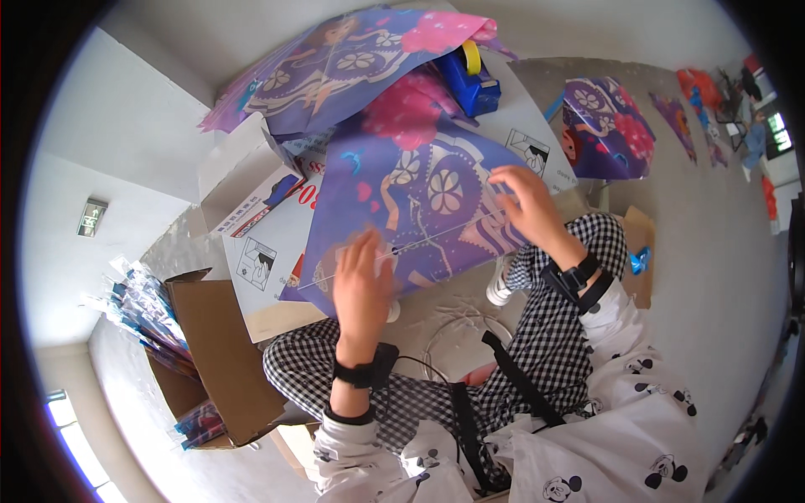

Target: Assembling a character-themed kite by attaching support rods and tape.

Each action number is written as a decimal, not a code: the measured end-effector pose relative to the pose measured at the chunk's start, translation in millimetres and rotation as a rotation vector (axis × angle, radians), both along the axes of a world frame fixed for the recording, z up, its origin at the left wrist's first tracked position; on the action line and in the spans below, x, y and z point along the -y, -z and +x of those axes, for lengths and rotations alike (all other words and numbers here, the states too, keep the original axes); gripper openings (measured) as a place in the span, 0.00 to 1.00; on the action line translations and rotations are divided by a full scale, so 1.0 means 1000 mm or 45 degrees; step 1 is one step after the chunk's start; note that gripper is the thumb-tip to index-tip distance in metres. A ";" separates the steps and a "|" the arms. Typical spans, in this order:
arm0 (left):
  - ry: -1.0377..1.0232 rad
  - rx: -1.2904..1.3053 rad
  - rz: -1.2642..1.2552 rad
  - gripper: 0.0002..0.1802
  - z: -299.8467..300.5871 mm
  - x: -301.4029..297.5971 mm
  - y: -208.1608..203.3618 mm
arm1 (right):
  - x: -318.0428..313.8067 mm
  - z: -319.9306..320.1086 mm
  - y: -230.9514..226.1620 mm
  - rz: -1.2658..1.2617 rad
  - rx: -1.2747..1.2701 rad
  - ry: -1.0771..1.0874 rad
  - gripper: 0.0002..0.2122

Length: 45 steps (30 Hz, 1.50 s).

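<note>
A purple kite [453, 197] printed with a doll-like figure and pink flowers lies across a white printed carton surface before me. A thin pale rod [457, 230] crosses it, with a small dark spot near its middle. My left hand [362, 281] is over the kite's near left part, beside the rod; motion smears its fingers, and what they hold, if anything, cannot be made out. My right hand [535, 214] is at the kite's right side, fingers apart and curved over the sheet, holding nothing visible.
Another printed kite [335, 67] lies heaped at the far side, beside a blue tape dispenser [474, 88] with a yellow roll. An open cardboard box [222, 360] with packaged bundles stands at left. More kites [608, 126] are at right. A pale wire coil [465, 331] lies by my feet.
</note>
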<state>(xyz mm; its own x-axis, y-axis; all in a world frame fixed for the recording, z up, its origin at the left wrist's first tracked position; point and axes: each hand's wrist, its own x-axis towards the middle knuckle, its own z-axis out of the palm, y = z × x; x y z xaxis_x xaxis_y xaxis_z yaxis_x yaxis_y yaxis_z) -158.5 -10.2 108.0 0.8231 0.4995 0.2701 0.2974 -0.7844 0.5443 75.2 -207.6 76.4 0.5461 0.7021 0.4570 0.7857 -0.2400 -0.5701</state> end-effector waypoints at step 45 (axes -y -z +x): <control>-0.076 -0.361 -0.293 0.43 -0.026 -0.064 -0.006 | -0.003 0.086 0.002 0.094 -0.787 0.176 0.28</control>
<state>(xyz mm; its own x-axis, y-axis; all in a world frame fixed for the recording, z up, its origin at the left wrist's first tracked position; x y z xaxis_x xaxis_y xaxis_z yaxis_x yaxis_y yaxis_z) -184.1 54.1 114.2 0.8166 0.5703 -0.0893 0.5034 -0.6279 0.5936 160.8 -204.3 74.2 0.8078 0.5850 0.0726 0.2707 -0.2586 -0.9273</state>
